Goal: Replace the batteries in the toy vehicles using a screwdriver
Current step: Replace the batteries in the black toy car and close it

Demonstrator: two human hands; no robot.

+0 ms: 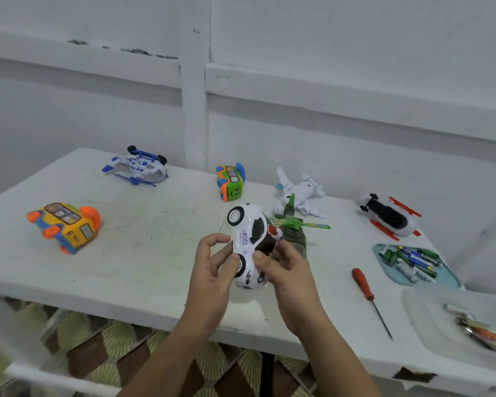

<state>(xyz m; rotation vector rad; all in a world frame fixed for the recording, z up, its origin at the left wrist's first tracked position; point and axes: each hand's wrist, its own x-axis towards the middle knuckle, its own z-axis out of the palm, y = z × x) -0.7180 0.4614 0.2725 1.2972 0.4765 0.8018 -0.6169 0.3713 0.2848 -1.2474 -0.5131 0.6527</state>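
Observation:
Both my hands hold a white police toy car (248, 242) above the middle of the white table (143, 253). The car is tipped on its side, wheels toward the left. My left hand (212, 270) grips its left side near the lower wheel. My right hand (284, 267) grips its right side, thumb on the body. A red-handled screwdriver (368, 293) lies on the table to the right, tip toward me. A blue tray (453, 277) at the right holds several batteries (410, 260).
Other toys lie on the table: a yellow bus (65, 226) at left, a blue-white helicopter (136, 167), a green-orange bus (231, 181), a white plane (299, 193), a green helicopter (294, 227) behind the car, a red-black-white vehicle (390, 216). A clear container (430, 319) with used batteries sits at front right.

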